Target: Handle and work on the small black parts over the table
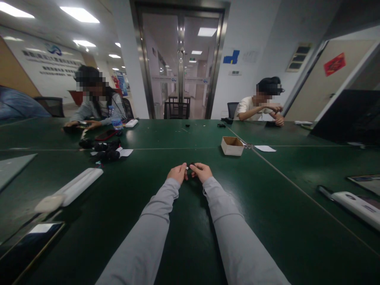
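Both arms, in light grey sleeves, reach out over the green table. At the fingertips is a small black object with a shiny metal part [187, 168], too small to name. My left hand [177, 173] pinches its left, metal end. My right hand [202, 172] grips the dark right end between thumb and fingers. The fingers cover much of the object, and it is held just above the tabletop.
An open cardboard box [232, 146] stands beyond my right hand, near white paper [265, 148]. Leftward are a white power strip [83, 185], a phone [29, 249], dark tangled gear [108, 150] and a water bottle [116, 120]. Two people sit across the table.
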The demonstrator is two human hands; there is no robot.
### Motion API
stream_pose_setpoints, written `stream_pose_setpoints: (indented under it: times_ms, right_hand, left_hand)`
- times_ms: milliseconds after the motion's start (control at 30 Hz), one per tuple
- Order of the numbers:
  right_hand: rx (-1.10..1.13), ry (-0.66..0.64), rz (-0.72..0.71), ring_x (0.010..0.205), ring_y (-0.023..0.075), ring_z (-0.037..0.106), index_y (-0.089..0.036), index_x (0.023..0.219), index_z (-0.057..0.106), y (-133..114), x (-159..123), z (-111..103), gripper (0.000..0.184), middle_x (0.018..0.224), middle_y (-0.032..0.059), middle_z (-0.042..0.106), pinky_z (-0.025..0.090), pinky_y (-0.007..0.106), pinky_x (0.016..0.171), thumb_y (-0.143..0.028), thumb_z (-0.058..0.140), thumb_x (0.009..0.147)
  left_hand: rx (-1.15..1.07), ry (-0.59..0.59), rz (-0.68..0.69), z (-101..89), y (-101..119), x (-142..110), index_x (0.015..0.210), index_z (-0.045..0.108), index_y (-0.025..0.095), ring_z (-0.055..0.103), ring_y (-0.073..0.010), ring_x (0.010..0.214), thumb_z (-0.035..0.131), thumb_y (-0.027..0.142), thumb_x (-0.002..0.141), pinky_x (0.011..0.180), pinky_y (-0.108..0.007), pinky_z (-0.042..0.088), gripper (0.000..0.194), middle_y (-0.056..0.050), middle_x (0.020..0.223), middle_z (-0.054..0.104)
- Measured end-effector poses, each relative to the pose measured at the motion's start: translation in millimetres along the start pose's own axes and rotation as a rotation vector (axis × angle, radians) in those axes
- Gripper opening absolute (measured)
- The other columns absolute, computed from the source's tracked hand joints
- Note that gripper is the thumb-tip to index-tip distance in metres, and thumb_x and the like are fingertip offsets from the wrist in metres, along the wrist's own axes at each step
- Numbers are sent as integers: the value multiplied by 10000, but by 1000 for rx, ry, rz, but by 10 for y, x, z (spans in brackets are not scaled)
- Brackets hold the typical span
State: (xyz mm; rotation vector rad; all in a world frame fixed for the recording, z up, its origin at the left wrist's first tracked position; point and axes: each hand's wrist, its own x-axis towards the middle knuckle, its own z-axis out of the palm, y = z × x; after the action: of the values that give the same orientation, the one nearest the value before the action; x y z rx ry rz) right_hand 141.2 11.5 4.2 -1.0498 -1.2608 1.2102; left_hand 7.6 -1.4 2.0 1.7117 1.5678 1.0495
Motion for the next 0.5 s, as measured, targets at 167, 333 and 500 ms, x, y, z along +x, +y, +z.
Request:
stream_pose_setpoints:
  times_ms: [167, 333, 500]
  right_hand:
    - [15, 44, -12, 430, 98, 509, -128, 637, 591, 20, 16, -2, 416, 565, -7, 550, 438, 242, 430, -471, 736, 452]
    - [6, 37, -8, 423, 100, 506, -130, 638, 586, -1, 8, 3, 420, 537, -13, 537, 428, 238, 419, -482, 729, 458]
    - [7, 28, -10, 423, 99, 503, -135, 645, 582, -2, 2, 4, 419, 520, -20, 523, 422, 235, 421, -487, 719, 465]
  left_hand:
    - [-47, -16, 30, -10, 9, -16, 746, 532, 217, 538, -123, 534, 392, 446, 791, 558, -224, 398, 272, 24, 569, 615]
    - [-6, -26, 14, 1, -14, -7, 649, 526, 209, 544, -133, 554, 283, 465, 831, 571, -234, 401, 397, 4, 540, 599]
    - [-25, -30, 38, 1, -12, -6, 714, 538, 222, 559, -131, 583, 355, 435, 811, 581, -230, 405, 297, 17, 580, 620]
